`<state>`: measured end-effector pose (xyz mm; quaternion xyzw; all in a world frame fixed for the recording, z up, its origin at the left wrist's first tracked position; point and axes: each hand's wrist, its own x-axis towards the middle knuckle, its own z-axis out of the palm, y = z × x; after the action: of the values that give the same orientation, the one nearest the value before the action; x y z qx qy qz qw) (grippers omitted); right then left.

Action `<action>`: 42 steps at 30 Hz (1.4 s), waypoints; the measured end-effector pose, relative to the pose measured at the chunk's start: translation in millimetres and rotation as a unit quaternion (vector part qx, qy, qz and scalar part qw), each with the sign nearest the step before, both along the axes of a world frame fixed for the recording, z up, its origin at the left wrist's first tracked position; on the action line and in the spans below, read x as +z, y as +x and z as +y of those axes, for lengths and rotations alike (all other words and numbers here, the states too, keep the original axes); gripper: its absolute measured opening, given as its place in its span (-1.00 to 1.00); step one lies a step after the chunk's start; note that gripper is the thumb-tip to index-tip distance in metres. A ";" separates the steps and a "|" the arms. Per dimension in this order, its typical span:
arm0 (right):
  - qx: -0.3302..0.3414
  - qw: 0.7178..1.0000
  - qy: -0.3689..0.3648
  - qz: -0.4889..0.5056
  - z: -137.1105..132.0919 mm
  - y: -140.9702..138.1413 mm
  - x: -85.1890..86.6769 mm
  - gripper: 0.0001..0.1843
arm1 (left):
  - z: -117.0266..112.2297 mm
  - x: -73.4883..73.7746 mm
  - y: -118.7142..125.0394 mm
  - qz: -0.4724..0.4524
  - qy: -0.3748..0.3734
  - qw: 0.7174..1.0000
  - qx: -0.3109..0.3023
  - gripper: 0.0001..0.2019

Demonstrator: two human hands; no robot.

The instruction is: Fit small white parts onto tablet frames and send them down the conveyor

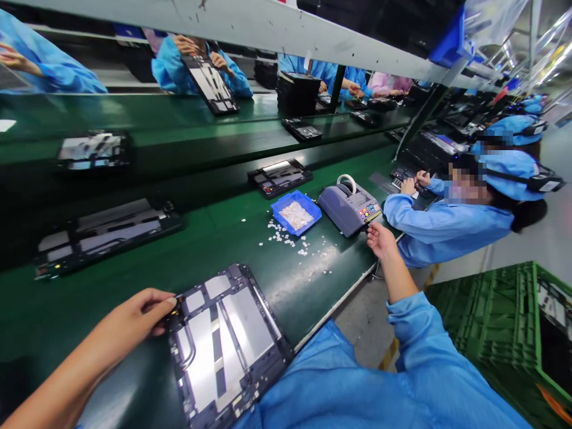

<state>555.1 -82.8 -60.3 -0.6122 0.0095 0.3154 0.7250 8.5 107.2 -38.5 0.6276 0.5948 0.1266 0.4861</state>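
Observation:
An opened tablet lies at the table's near edge, its silvery battery cells and black cables showing. My left hand grips its upper left corner between thumb and fingers. Out to the right, my right hand is pinched closed at the front of a grey tape dispenser, which carries a white tape roll. Whatever lies between those fingertips is too small to make out. Left of the dispenser stands a blue tray holding many small pale pieces, with more scattered on the green table.
More opened tablets lie on the dark belt beyond the table. A co-worker in blue sits close on the right, hands on a device. Green crates stand at the lower right. A metal beam crosses overhead.

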 end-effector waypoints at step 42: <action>0.537 0.306 0.115 -0.778 132.3 -323.6 8.2 -0.69 | -71.3 20.2 -8.0 -0.091 0.073 0.989 0.086 -0.84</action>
<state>231.4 49.5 -52.2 -0.3546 -0.9258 0.0106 0.1303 0.5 36.0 -18.3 0.5937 0.5893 0.2679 0.4780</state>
